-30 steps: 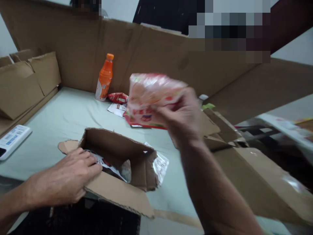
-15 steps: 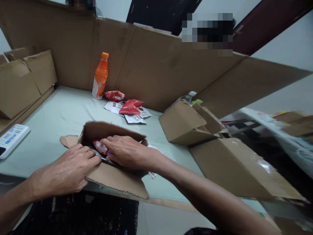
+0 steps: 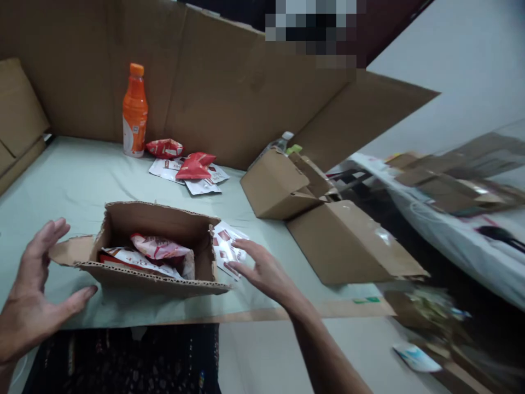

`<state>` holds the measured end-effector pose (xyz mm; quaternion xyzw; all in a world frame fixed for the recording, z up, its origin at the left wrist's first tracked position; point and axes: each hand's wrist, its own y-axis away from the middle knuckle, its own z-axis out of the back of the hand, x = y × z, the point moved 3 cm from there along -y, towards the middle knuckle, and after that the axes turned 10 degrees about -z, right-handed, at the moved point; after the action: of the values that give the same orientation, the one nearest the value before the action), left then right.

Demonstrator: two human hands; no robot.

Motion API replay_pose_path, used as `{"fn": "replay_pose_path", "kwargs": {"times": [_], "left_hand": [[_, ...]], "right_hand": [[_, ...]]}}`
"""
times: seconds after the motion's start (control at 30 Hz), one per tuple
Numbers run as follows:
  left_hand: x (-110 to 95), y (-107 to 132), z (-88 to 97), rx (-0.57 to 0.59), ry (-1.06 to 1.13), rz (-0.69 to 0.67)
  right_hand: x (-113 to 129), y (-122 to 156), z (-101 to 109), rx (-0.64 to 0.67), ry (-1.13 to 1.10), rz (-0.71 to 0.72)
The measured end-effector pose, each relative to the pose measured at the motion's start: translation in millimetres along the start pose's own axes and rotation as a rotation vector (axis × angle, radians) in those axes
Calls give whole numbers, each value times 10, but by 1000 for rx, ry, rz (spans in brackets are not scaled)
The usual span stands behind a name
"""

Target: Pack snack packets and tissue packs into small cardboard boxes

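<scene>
An open cardboard box (image 3: 156,278) stands near the table's front edge. Inside it lie a pink-and-white snack packet (image 3: 159,247) and a white-and-red packet (image 3: 137,258). My left hand (image 3: 41,290) is spread beside the box's left end, next to its side flap (image 3: 76,250), and holds nothing. Over a white packet with brown squares (image 3: 223,246) to the right of the box, my right hand (image 3: 262,268) has its thumb and fingers apart. Whether its fingertips touch that packet I cannot tell.
An orange bottle (image 3: 135,112) stands by the cardboard partition (image 3: 229,93). Beside it lie red packets (image 3: 196,166) on white packets (image 3: 205,187). Cardboard boxes (image 3: 274,183) occupy the right side, one holding a clear bottle (image 3: 283,141). Another box (image 3: 18,104) is at the left.
My right hand has come out of the box and moved to the packet on its right. My left hand has let go of the box and spread leftward. The view has shifted right.
</scene>
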<state>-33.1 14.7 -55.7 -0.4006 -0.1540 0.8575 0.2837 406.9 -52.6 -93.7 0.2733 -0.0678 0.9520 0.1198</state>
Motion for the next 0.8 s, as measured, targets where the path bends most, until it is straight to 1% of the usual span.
{"fn": "replay_pose_path", "kwargs": {"times": [0.07,0.13,0.2,0.3,0.37,0.43,0.47,0.53,0.6,0.63,0.7,0.77,0.8], "left_hand": [[37,-22,-160,-11,130,70],[23,-54,-292,-12,202,189],[-20,-89,-372,-19,242,258],[-48,-148,-390,-63,287,275],[-10,-177,-345,-91,301,283],[59,-181,-255,-153,317,324],[88,-171,-203,-195,328,348],[100,-128,-121,-266,330,398],[26,-76,-101,-301,282,435],[-39,-59,-117,-309,249,425],[-182,-58,-177,-307,190,325],[-276,-84,-242,-251,113,181],[-288,-98,-263,-205,69,135]], "right_hand": [[-27,19,-168,90,-78,34],[88,54,-252,242,-233,110],[241,59,-267,366,-385,156],[391,-57,-264,406,-478,142],[435,-148,-305,447,-483,151],[449,-184,-347,482,-508,161],[448,-175,-351,474,-533,159],[446,-110,-315,416,-576,150],[460,-7,-239,348,-584,157],[475,43,-200,320,-566,171],[524,125,-142,268,-479,237],[581,170,-127,211,-357,323],[606,181,-134,184,-300,358]]}}
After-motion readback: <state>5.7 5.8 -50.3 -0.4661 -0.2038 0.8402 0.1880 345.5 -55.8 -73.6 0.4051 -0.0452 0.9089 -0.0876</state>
